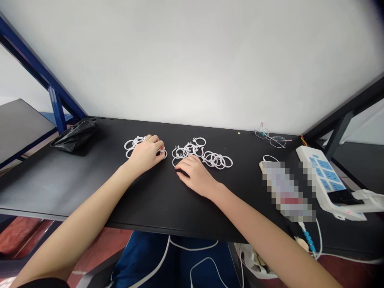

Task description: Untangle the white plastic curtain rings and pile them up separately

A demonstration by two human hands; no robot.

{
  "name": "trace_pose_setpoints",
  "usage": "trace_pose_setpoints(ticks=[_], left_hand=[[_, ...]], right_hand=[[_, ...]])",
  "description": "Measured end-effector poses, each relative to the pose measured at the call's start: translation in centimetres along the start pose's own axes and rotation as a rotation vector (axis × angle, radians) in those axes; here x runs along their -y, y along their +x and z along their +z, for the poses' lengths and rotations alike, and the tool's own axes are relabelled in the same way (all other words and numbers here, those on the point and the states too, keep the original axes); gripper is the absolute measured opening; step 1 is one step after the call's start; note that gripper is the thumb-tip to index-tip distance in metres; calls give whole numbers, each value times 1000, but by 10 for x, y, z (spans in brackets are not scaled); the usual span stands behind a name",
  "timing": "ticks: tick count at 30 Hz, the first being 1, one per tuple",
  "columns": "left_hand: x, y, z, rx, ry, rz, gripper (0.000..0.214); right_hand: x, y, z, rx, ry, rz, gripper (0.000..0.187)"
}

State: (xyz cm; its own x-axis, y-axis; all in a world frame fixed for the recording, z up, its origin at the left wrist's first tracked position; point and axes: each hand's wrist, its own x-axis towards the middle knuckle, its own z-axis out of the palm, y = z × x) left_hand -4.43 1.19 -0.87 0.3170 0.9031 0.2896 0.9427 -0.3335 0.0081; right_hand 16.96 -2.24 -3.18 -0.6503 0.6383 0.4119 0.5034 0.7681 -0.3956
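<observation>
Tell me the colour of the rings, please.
The rings are white, best seen in the head view.

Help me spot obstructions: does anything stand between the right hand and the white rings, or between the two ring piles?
Nothing visible. The right hand is at the near edge of the right pile; only black tabletop shows between it and the left pile, partly under the left hand.
</observation>
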Motion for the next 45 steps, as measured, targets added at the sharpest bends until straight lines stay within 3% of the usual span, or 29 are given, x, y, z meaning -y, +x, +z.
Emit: trace_pose_setpoints(ticks=[9,22,29,34,41,45], left_hand=[[-2,1,-2,50,10,-46,19],[-1,2,-3,69,-5,-72,23],[-1,2,-3,-39,-43,-70,24],[1,3,1,-110,-129,74,22],[-2,4,-1,-95,-234,116,17],[-10,1,-9,-84,-279,172,17]], right_hand=[[0,1,2,-45,-4,-10,15],[-6,-1,-8,-98,-3,99,18],[-14,0,-15,-133,46,170,17],[-14,3,-23,-244,202,241,14],[-18,5,-38,-329,595,490,2],[-17,7,-48,-459,797,607,12]])
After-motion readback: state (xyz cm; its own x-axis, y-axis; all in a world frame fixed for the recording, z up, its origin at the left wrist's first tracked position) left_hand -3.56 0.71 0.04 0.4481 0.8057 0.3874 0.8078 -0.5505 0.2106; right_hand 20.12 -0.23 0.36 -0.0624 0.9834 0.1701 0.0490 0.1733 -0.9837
